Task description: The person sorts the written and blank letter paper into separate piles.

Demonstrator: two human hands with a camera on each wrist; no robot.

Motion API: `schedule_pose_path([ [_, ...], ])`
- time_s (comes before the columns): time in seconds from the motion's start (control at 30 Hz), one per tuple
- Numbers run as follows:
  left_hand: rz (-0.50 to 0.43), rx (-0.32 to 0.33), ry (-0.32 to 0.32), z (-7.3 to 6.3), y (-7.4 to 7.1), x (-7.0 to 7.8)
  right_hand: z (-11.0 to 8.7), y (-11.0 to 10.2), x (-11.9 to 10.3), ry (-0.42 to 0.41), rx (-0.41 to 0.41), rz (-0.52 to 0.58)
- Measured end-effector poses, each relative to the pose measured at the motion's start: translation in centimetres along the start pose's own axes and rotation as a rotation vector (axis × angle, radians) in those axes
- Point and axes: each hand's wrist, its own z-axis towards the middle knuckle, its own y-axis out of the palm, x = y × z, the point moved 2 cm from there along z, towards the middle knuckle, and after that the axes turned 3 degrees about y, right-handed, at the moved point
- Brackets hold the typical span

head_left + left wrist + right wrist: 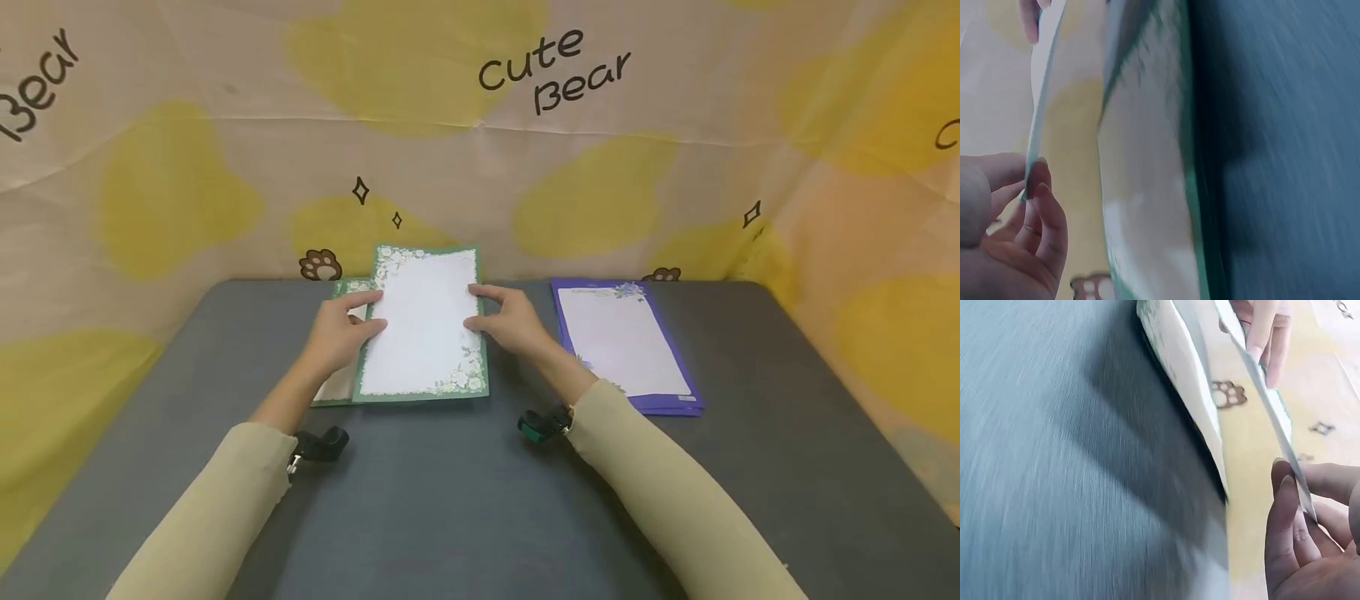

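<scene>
A sheet of stationery paper [423, 325], white with a green floral border, is held up between both hands. My left hand [339, 333] pinches its left edge between thumb and fingers, and my right hand [517, 323] pinches the right edge the same way. Both wrist views show the sheet nearly edge-on, raised off the table. Under it and partly hidden lies a green-bordered stack of paper [1147, 206], whose left strip shows in the head view. In the right wrist view the left hand [1270, 337] appears at the sheet's far side.
To the right lies a pile of purple-bordered paper [622, 342] with blue flowers, close to the right forearm. The dark grey table [435, 500] ends at a printed cloth backdrop [450, 167]. Each wrist carries a black strapped device [321, 444].
</scene>
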Motion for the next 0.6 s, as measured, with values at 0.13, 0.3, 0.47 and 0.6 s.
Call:
schedule_pose_path([
  [0.13, 0.105, 0.041, -0.003, -0.6, -1.4, -1.2, 0.7, 2.3, -0.5, 0.009, -0.022, -0.029],
  [0.3, 0.174, 0.039, -0.018, -0.1, -1.9, -2.5, 1.6, 4.3, -0.2, 0.031, -0.025, -0.079],
  [0.47, 0.234, 0.030, -0.036, 0.2, -0.9, -3.4, 2.3, 5.3, 0.9, 0.017, 0.001, -0.215],
  [0.6, 0.344, -0.009, -0.103, 0.1, -0.3, -3.3, 2.5, 5.9, 1.1, -0.022, 0.022, -0.377],
])
